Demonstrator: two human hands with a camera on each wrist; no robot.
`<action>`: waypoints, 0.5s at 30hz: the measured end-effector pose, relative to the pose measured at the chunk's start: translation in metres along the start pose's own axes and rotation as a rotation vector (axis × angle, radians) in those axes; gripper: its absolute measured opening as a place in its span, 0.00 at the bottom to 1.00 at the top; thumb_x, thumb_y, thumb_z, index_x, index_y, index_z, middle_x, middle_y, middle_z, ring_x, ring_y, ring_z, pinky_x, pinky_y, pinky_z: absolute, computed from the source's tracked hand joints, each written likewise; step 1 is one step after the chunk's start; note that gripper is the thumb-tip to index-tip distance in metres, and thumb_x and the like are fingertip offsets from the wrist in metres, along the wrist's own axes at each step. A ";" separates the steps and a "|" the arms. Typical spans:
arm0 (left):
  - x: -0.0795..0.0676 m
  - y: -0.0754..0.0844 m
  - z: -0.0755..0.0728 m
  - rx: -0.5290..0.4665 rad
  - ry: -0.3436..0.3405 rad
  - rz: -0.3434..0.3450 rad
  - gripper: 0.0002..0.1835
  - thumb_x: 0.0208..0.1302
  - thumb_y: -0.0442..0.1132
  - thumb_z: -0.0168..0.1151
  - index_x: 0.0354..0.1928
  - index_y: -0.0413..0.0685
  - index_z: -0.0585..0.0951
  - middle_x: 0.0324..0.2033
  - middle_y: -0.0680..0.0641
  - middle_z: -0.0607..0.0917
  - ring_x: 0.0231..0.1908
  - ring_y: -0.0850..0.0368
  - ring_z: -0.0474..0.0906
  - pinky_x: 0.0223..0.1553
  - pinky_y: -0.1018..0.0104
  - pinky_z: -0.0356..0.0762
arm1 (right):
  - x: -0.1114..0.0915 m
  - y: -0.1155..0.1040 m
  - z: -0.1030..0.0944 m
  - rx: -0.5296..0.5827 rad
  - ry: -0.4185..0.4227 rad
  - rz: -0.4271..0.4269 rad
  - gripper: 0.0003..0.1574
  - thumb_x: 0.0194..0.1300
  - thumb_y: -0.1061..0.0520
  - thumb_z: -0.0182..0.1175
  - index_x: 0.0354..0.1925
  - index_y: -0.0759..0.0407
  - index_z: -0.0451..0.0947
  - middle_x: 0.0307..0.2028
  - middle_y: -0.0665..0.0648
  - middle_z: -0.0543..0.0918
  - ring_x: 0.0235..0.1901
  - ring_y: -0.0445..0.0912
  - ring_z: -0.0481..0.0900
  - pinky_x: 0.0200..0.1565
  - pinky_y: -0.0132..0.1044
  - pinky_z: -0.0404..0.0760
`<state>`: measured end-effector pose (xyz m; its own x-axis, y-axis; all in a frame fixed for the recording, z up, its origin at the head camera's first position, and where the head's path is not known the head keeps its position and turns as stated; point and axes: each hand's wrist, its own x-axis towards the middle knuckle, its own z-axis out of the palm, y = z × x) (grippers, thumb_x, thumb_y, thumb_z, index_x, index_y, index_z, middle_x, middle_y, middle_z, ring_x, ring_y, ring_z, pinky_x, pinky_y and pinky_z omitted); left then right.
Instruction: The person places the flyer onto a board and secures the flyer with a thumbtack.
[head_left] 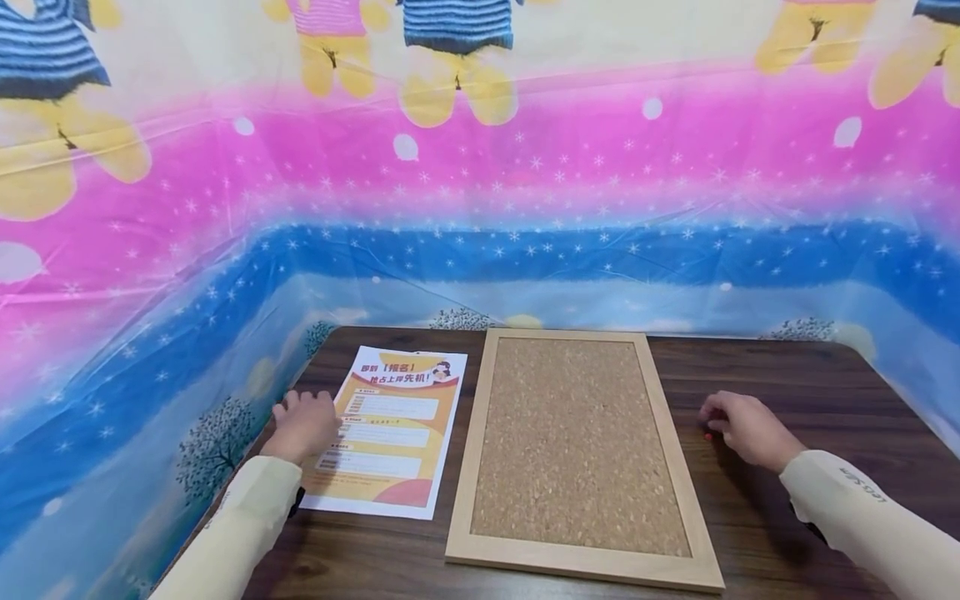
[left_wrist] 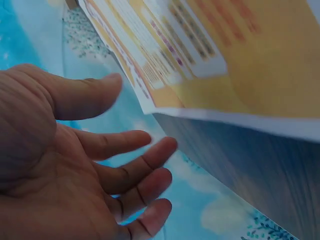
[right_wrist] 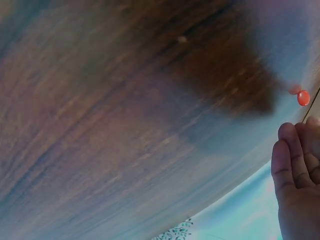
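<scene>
A printed poster [head_left: 390,433] in white, orange and yellow lies on the left of the dark wooden table. My left hand [head_left: 303,425] is over its left edge in the head view. In the left wrist view the fingers of the left hand [left_wrist: 95,150] are spread and bent a little, with nothing between them, beside the poster's corner [left_wrist: 175,95]. On the right, my right hand [head_left: 750,429] hovers low over the table, fingers loosely bent. A small red round piece [head_left: 708,437] sits just under its fingertips; the right wrist view shows this red piece [right_wrist: 303,97] apart from the fingers [right_wrist: 284,162].
A cork board [head_left: 577,442] in a pale wood frame [head_left: 562,567] lies flat at the middle of the table [head_left: 360,558], between the hands. Behind and beside the table hangs a patterned pink and blue cloth [head_left: 480,192].
</scene>
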<state>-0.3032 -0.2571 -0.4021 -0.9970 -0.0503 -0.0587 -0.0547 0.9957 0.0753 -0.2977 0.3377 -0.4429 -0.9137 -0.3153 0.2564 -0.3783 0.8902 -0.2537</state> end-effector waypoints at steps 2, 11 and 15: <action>-0.002 -0.004 -0.002 0.012 -0.017 -0.026 0.19 0.56 0.43 0.56 0.41 0.31 0.72 0.32 0.35 0.72 0.37 0.37 0.57 0.39 0.41 0.51 | 0.000 0.001 0.000 0.011 -0.031 0.012 0.13 0.48 0.73 0.57 0.27 0.57 0.74 0.25 0.49 0.74 0.27 0.45 0.72 0.28 0.41 0.70; -0.010 -0.011 -0.002 -0.034 -0.115 -0.031 0.12 0.53 0.46 0.58 0.25 0.44 0.76 0.20 0.45 0.72 0.34 0.38 0.59 0.36 0.43 0.50 | -0.005 0.002 0.002 0.027 -0.053 0.001 0.15 0.47 0.73 0.58 0.27 0.54 0.73 0.25 0.47 0.73 0.28 0.42 0.71 0.28 0.38 0.70; -0.008 -0.010 0.002 -0.034 -0.125 -0.051 0.12 0.53 0.46 0.59 0.26 0.43 0.76 0.21 0.44 0.73 0.34 0.38 0.61 0.39 0.41 0.49 | -0.008 0.001 0.003 0.043 -0.058 0.006 0.17 0.46 0.74 0.58 0.27 0.53 0.73 0.26 0.47 0.73 0.28 0.42 0.71 0.28 0.37 0.70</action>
<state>-0.2943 -0.2661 -0.4043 -0.9785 -0.0881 -0.1862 -0.1086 0.9887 0.1030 -0.2907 0.3401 -0.4481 -0.9225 -0.3298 0.2006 -0.3779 0.8777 -0.2948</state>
